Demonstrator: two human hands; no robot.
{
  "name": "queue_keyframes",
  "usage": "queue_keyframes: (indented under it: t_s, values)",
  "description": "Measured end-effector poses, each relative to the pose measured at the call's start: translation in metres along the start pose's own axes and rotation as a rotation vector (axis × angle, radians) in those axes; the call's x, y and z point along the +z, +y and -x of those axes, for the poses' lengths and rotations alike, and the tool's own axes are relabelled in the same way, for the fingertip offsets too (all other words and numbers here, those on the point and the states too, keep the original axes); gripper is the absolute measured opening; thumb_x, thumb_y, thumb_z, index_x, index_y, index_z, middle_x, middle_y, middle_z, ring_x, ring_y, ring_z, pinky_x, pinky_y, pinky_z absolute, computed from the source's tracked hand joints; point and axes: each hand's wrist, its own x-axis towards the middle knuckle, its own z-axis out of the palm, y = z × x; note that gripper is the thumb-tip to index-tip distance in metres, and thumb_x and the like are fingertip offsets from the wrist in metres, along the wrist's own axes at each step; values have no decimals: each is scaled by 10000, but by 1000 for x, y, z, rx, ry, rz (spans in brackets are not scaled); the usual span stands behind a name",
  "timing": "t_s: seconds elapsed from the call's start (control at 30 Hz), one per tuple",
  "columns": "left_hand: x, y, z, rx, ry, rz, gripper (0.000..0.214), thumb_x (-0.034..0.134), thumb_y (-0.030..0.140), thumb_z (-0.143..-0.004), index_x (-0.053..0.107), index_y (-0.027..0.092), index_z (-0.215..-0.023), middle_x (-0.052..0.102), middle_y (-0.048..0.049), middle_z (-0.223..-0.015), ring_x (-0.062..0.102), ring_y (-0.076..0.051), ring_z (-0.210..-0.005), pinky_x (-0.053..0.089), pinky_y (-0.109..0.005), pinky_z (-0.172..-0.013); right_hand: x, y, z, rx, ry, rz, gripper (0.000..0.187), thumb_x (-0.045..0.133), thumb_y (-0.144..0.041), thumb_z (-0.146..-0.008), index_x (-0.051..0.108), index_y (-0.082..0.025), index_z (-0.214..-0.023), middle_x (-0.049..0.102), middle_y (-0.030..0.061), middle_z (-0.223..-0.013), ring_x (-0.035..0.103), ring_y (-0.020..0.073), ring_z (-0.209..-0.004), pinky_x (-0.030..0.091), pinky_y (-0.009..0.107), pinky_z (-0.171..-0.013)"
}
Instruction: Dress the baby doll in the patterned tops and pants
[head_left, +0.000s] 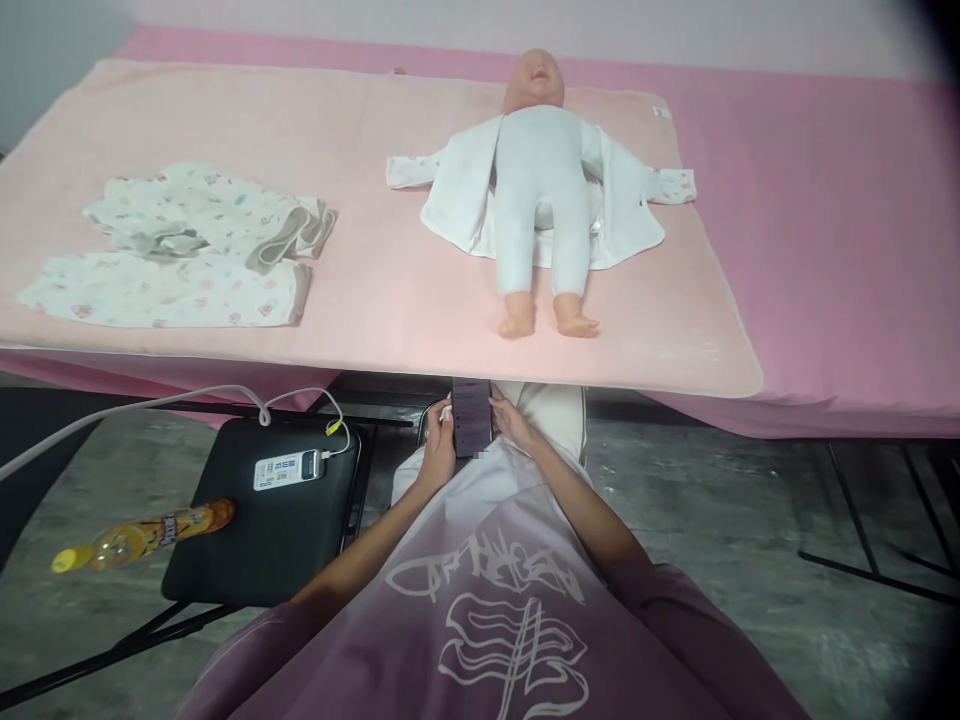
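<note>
My left hand (439,445) is closed around the left side of a dark smartphone (472,420), held upright over my lap just under the table's front edge. At the phone's right edge is my right hand (513,420), its fingers curled against it. On the table beyond lies a baby doll (541,160) on its back, with a white body and bare feet. A white baby shirt (465,195) is spread open beneath it, the sleeves around its arms. Folded patterned baby clothes (202,215) lie to the left.
A peach mat (360,320) covers much of the pink-draped table (840,260). To my left, a black stool (262,550) carries a white power bank (289,470) with a white cable (187,392), and a yellow-capped drink bottle (142,535). Black metal legs (855,510) stand at right.
</note>
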Motion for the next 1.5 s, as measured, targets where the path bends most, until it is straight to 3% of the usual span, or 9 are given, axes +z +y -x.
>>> queue_keyframes:
  t_s: [0.63, 1.1, 1.5]
  values:
    - [0, 6, 1, 0, -16, -64, 711, 389, 838, -1054, 513, 255, -1442, 644, -142, -1452, 631, -267, -1340, 510, -435, -1137, -2, 3, 1, 15, 15, 19, 690, 644, -550, -906, 582, -336, -1560, 641, 26, -1603, 492, 279, -1590, 359, 522, -1339]
    - [0, 9, 3, -54, -28, -63, 706, 385, 848, -1048, 508, 278, -1446, 679, -114, -1371, 682, -262, -1178, 528, -425, -1057, 1, 1, 4, -28, -10, 11, 746, 727, -483, -887, 557, -335, -1599, 634, 19, -1616, 528, 283, -1562, 418, 479, -1316]
    - [-1, 9, 3, -30, -16, -87, 706, 382, 847, -1050, 525, 270, -1430, 680, -114, -1373, 676, -254, -1191, 520, -415, -1073, 1, 0, 6, -22, -10, 14, 699, 728, -478, -901, 588, -335, -1571, 655, 24, -1590, 553, 289, -1540, 438, 483, -1300]
